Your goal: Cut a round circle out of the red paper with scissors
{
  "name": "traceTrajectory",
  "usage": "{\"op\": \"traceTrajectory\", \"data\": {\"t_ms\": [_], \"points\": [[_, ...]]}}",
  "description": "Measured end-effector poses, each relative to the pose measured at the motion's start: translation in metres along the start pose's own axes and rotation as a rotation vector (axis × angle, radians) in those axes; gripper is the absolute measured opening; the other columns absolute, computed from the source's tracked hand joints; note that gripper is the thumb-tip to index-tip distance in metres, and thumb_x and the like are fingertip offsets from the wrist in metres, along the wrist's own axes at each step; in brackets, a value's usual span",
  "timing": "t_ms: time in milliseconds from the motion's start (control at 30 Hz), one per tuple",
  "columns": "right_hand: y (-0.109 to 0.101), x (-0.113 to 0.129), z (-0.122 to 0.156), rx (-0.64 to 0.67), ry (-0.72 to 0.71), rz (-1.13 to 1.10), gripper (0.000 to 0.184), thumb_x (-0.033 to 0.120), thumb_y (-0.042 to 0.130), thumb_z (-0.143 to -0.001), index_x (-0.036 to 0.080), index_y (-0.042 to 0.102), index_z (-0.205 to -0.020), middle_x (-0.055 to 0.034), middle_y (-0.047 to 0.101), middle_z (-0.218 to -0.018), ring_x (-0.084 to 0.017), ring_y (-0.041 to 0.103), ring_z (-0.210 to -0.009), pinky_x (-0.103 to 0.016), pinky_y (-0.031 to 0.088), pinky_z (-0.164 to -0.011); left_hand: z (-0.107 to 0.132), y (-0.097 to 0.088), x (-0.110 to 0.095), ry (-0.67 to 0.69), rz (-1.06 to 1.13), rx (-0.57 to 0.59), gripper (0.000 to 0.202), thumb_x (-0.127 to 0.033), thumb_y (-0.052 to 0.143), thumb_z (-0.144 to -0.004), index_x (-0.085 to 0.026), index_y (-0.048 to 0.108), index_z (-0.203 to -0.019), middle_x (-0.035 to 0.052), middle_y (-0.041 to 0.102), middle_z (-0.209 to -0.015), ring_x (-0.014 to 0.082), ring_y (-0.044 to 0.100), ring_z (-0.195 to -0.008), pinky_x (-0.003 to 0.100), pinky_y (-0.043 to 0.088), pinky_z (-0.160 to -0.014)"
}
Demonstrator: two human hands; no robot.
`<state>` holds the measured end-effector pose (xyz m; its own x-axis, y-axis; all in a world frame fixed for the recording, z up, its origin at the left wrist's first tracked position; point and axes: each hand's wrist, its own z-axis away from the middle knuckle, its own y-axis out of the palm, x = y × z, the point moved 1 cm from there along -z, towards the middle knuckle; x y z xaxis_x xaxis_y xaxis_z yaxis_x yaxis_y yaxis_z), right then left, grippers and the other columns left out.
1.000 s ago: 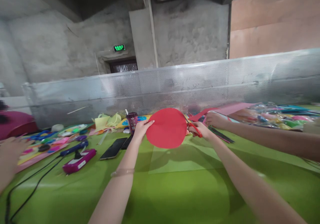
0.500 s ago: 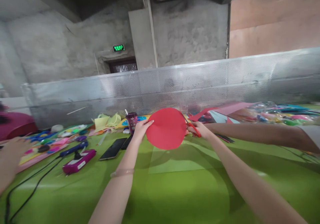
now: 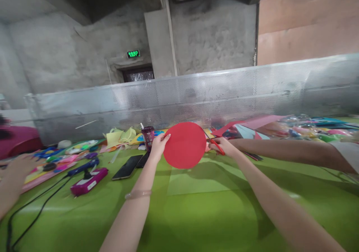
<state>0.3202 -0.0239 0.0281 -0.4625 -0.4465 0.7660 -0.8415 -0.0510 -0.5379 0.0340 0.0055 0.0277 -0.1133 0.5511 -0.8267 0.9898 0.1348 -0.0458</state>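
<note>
My left hand [image 3: 158,146] pinches the left edge of a red paper disc [image 3: 184,145], holding it upright above the green table cover [image 3: 196,214]. At the disc's right edge my right hand [image 3: 224,146] is closed round red-handled scissors [image 3: 215,146], whose blades meet the paper's rim. A bracelet sits on my left wrist. The disc hides most of the blades.
Another person's arm [image 3: 294,151] reaches in from the right behind my right hand. A second person's hand [image 3: 14,169] hovers at the far left. Phones [image 3: 127,166], a purple glue gun with cable [image 3: 88,181], a dark cup [image 3: 147,136] and coloured paper scraps line the back.
The disc has turned a little in my left hand and now looks rounder. The other person's hand behind my right hand has drawn back out of sight.
</note>
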Motion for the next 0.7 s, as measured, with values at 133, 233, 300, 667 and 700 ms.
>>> {"op": "traceTrajectory", "data": {"t_ms": [133,233,300,667,700], "points": [[-0.0002,-0.0022,-0.0010,0.014,0.001,-0.009,0.029,0.036,0.055,-0.068,0.011,0.061,-0.080,-0.0019,0.053,-0.059,-0.010,0.047,-0.047,-0.023,0.040,-0.044,-0.0007,-0.0011,-0.0007,0.094,-0.115,-0.027,0.034,-0.049,0.057,-0.070,-0.017,0.061,-0.078,0.0060,0.067,-0.079,0.0225,0.061,-0.078,0.031,0.045,-0.071],[0.0002,-0.0022,-0.0010,0.016,-0.006,-0.006,0.026,0.036,0.057,-0.067,0.011,0.059,-0.073,-0.0016,0.053,-0.058,-0.010,0.046,-0.047,-0.023,0.038,-0.043,-0.0012,-0.0019,-0.0008,0.097,-0.131,-0.036,0.034,-0.050,0.056,-0.071,-0.017,0.061,-0.078,0.0061,0.067,-0.079,0.0225,0.061,-0.078,0.030,0.045,-0.070],[0.0006,-0.0007,-0.0002,0.018,0.001,-0.019,0.025,0.037,0.057,-0.067,0.012,0.058,-0.070,-0.0010,0.052,-0.056,-0.009,0.044,-0.045,-0.022,0.037,-0.043,-0.0009,-0.0018,-0.0015,0.092,-0.119,-0.033,0.033,-0.049,0.057,-0.071,-0.017,0.061,-0.078,0.0062,0.067,-0.079,0.0226,0.061,-0.079,0.029,0.045,-0.069],[0.0001,0.0040,0.0005,0.012,0.056,-0.080,0.021,0.034,0.054,-0.066,0.014,0.054,-0.068,0.0006,0.051,-0.055,-0.009,0.046,-0.045,-0.022,0.038,-0.044,0.0001,-0.0003,-0.0034,0.083,-0.127,-0.006,0.034,-0.048,0.058,-0.070,-0.015,0.063,-0.080,0.0068,0.066,-0.080,0.0232,0.061,-0.080,0.031,0.045,-0.073],[0.0001,0.0031,0.0002,0.012,0.072,-0.076,0.020,0.034,0.055,-0.066,0.014,0.055,-0.069,0.0008,0.051,-0.055,-0.009,0.046,-0.045,-0.022,0.038,-0.043,-0.0003,-0.0003,-0.0029,0.083,-0.122,-0.002,0.035,-0.048,0.058,-0.070,-0.015,0.063,-0.080,0.0069,0.066,-0.080,0.0233,0.061,-0.080,0.031,0.045,-0.073]]}}
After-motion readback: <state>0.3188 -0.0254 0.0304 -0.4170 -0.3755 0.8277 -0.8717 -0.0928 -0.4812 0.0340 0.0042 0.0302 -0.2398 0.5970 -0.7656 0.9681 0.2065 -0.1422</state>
